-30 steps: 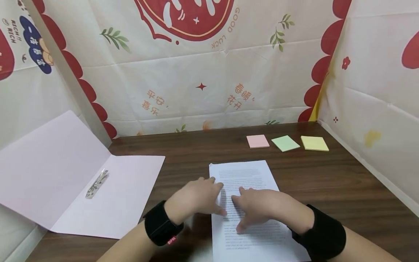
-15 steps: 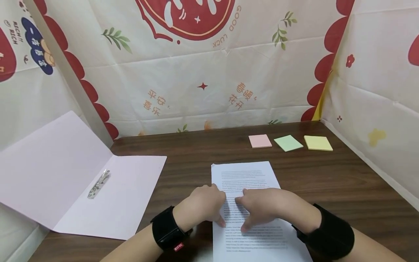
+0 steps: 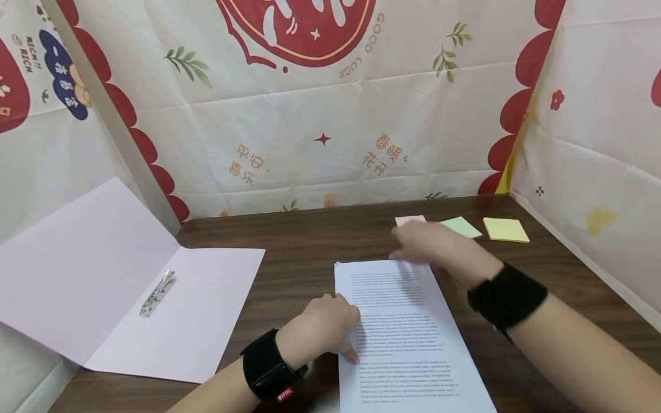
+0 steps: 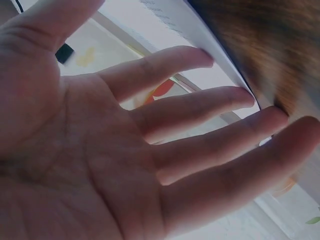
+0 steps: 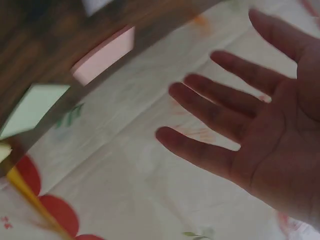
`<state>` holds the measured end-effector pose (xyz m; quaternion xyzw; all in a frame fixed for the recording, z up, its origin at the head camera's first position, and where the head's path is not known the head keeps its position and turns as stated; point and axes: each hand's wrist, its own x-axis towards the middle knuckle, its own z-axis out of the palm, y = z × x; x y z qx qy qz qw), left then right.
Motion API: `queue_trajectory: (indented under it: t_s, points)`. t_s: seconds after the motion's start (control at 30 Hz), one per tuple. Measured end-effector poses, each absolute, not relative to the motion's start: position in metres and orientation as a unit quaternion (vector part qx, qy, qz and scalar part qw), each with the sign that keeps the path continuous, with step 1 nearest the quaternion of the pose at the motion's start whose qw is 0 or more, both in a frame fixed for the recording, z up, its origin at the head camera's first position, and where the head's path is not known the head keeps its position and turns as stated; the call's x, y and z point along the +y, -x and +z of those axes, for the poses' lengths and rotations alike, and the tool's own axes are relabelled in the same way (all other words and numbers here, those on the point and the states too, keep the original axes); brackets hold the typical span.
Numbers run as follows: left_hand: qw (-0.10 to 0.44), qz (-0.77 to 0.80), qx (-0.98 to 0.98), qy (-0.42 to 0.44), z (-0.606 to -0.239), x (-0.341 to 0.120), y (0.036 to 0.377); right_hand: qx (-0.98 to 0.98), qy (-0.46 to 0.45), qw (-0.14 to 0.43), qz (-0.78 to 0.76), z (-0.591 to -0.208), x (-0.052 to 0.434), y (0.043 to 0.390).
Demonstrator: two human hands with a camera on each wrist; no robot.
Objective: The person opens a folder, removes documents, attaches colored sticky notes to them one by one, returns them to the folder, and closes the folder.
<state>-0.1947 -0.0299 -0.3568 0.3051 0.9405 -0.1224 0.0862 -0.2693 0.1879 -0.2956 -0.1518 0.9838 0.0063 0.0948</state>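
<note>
A printed white sheet (image 3: 403,338) lies on the dark wooden table (image 3: 310,252). My left hand (image 3: 330,327) rests on the sheet's left edge with straight fingers (image 4: 200,95); the sheet's edge (image 4: 210,40) shows past the fingertips in the left wrist view. My right hand (image 3: 428,244) hovers open, blurred, above the sheet's top edge, just in front of the pink sticky pad (image 3: 409,220). Its spread fingers (image 5: 215,110) hold nothing. The pink pad (image 5: 102,56) and green pad (image 5: 30,107) show in the right wrist view.
An open pale pink folder (image 3: 103,275) with a metal clip (image 3: 157,293) lies at the left. A green sticky pad (image 3: 462,227) and a yellow one (image 3: 505,229) sit at the back right. Printed cloth walls (image 3: 320,103) enclose the table.
My right hand has lifted off the middle of the sheet and moved away toward the pink pad. The left hand stays on the sheet's left edge.
</note>
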Motion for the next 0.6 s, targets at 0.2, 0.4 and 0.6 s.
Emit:
queue_trajectory:
  t_s: [0.2,0.4,0.6]
  points:
    - [0.085,-0.128,0.942,-0.300,-0.356,-0.029,0.195,0.991,0.081,0.109,-0.001,-0.289,0.213,0.347]
    - [0.086,-0.126,0.942,-0.300,-0.357,-0.026,0.195,0.989,0.022,0.147,0.003,-0.312,0.228,0.386]
    - [0.089,-0.116,0.944,-0.297,-0.357,-0.027,0.195,0.987,0.028,0.155,-0.025,-0.334,0.240,0.400]
